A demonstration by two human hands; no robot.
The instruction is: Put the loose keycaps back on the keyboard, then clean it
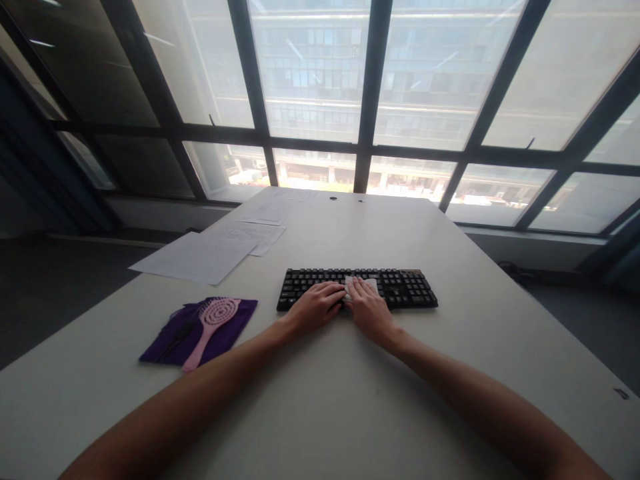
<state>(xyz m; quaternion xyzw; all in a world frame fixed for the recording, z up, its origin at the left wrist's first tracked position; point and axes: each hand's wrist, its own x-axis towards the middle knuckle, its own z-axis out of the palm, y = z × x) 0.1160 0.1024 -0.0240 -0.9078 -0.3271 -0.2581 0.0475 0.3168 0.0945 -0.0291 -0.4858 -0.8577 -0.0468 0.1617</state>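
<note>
A black keyboard lies flat on the white table, its long side across my view. On its middle keys is a white tissue, partly covered by my right hand, whose extended fingers press it down. My left hand rests on the keys just left of the tissue, fingers stretched out and slightly bent. Its fingertips come close to the right hand; whether they touch the tissue's edge I cannot tell.
Left of my left forearm, a pink hairbrush and a dark, thin-handled item lie on a purple cloth. Paper sheets are spread farther back on the left. Large windows stand beyond the table.
</note>
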